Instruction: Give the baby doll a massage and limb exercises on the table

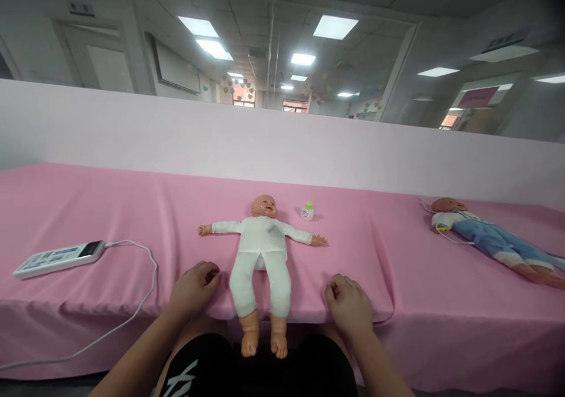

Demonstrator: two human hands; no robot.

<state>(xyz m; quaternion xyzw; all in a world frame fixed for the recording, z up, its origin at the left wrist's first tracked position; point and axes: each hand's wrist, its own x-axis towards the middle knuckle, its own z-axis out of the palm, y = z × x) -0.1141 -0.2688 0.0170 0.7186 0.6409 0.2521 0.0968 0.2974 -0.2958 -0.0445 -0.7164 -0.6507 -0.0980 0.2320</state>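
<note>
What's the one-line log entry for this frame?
left hand: curled, on pink cover | right hand: curled, on cover | doll in white: supine between hands, untouched

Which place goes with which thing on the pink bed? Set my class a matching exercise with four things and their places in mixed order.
Things:
1. Doll in white
2. Doll in blue
3. Small bottle
4. White remote

Places:
A. far left, with a cable trailing off the bed edge
B. just right of the middle doll's head
C. far right, lying at a slant
D. middle, feet hanging over the bed edge, between the left hand and right hand

Pairs: 1-D, 2-C, 3-B, 4-A
</note>
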